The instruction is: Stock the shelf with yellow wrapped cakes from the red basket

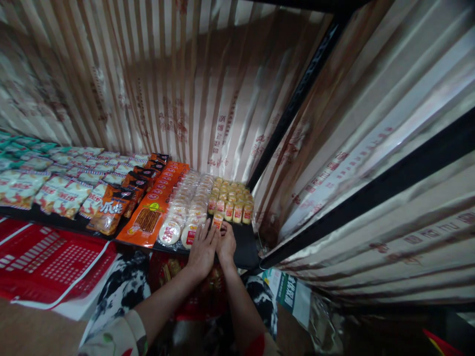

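A small wrapped cake (pixel 217 221) with a red and white label stands at the front of similar wrapped cakes (pixel 232 198), which are set in rows at the shelf's right end. My right hand (pixel 226 244) has its fingers curled and pinches the single cake from its right side. Close against it, my left hand (pixel 202 249) lies with fingers stretched forward, fingertips beside the cake's left edge. Left of the cakes are round white wrapped biscuits (pixel 170 232) in stacked columns. Part of the cake's lower end is hidden by my fingers.
Along the black shelf (pixel 245 247) lie orange snack packs (pixel 146 222), brown-orange bags (pixel 107 210) and white bags (pixel 65 195). Below are a red basket (pixel 55 262) and a red container (pixel 200 306) between my knees. A black post (pixel 297 99) and pleated printed sheeting (pixel 208 74) stand behind.
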`<state>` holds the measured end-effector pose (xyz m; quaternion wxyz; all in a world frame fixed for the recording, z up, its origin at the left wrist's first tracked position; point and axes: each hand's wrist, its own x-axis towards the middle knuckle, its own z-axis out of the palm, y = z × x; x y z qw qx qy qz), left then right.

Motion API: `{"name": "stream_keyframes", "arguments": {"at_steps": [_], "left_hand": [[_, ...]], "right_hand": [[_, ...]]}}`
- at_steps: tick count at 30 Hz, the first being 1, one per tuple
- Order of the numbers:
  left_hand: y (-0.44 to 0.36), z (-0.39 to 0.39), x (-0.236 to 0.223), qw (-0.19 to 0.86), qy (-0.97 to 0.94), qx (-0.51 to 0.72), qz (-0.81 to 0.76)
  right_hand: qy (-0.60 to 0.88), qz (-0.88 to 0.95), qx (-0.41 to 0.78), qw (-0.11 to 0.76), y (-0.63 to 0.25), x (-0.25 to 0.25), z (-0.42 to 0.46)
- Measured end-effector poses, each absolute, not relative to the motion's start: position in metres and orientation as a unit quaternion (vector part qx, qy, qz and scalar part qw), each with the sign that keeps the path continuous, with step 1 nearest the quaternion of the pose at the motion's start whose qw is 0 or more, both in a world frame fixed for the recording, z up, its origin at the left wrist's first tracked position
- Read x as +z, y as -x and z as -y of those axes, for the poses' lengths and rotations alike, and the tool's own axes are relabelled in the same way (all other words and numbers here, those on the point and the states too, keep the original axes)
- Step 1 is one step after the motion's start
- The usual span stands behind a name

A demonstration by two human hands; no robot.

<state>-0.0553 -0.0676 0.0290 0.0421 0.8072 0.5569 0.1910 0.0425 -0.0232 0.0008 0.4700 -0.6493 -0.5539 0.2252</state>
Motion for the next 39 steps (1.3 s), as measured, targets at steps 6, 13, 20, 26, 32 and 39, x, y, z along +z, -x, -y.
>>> {"name": "stream_keyframes", "arguments": {"at_steps": [6, 13, 20, 26, 32, 39], "left_hand": [[0.065, 0.057, 0.032, 0.002, -0.819, 0.174, -0.547], [0.066, 0.049, 0.031, 0.018, -0.825, 0.146, -0.546], [0.069, 0.047, 0.023, 0.027, -0.823, 0.147, -0.548], [0.068, 0.048, 0.032, 0.040, -0.819, 0.137, -0.556], [0.067, 0.047, 0.036, 0.045, -0.815, 0.132, -0.562], [0.067, 0.042, 0.036, 0.041, -0.820, 0.126, -0.557]], "right_hand": [[0.646, 0.571, 0.212, 0.461, -0.040, -0.001, 0.012], [0.651, 0.555, 0.217, 0.469, -0.041, 0.001, 0.004], [0.647, 0.548, 0.215, 0.485, -0.042, -0.003, -0.002], [0.646, 0.567, 0.204, 0.470, -0.034, -0.002, -0.009], [0.640, 0.580, 0.217, 0.455, -0.031, 0.000, -0.015], [0.634, 0.573, 0.229, 0.467, -0.032, 0.000, -0.018]]}}
